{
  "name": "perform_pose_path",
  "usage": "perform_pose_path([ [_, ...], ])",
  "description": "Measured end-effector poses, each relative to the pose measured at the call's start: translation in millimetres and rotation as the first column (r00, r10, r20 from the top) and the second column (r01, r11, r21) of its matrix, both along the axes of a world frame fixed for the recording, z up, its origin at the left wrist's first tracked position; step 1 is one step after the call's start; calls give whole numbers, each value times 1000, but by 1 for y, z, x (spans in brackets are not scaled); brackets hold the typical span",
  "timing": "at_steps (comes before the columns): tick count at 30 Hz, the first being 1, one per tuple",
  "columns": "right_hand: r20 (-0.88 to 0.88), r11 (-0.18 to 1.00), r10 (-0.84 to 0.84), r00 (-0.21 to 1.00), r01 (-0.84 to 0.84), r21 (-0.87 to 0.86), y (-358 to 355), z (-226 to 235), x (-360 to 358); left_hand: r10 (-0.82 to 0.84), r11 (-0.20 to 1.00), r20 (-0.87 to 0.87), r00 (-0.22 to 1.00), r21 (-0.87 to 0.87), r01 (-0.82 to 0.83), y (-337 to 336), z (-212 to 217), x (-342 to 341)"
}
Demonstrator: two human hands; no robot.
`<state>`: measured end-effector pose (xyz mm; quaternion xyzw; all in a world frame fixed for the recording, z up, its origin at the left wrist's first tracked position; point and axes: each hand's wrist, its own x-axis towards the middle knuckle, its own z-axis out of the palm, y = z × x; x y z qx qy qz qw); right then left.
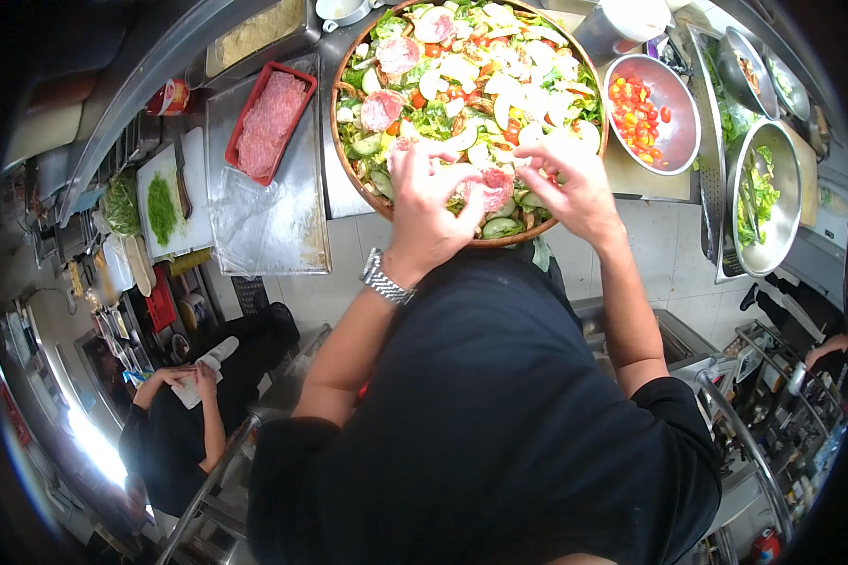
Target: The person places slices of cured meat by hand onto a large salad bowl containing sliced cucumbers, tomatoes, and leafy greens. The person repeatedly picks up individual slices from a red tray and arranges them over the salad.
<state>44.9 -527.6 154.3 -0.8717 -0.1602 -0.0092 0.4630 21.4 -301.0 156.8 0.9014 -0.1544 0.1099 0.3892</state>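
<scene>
A large round wooden bowl (337, 141) of mixed salad stands in front of me at the counter edge. Green leaves, cucumber slices, tomato pieces and mushroom slices fill it, with several pink slices of cured meat (399, 55) on top. Over its near side, my left hand (431, 200) has its thumb and index finger at the left edge of one meat slice (497, 191), seemingly pinching it. My right hand (575, 188) hovers just right of that slice, fingers bent and apart, with nothing visible in them.
Left of the bowl, a red tray (229, 151) of sliced meat rests on a metal tray (273, 226). Beyond is a white cutting board (195, 160) with chopped greens and a knife. Steel bowls of cut tomatoes (693, 141) and lettuce (791, 202) stand right. Another person (174, 443) is lower left.
</scene>
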Motion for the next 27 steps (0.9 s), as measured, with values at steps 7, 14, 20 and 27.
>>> perform_pose_path([
  [7,50,997,55,997,-52,-50,27,54,30,481,867,154,863,-228,-442,122,24,-14],
  [14,196,709,698,689,-627,-321,307,-9,189,796,569,37,604,-386,-726,209,-14,-51],
  [20,6,639,684,729,-595,-488,452,-116,214,815,397,-175,552,-524,-753,212,-51,-111],
  [27,-108,770,405,908,-402,-496,472,-136,194,776,375,-283,563,-510,-774,268,-93,-131],
])
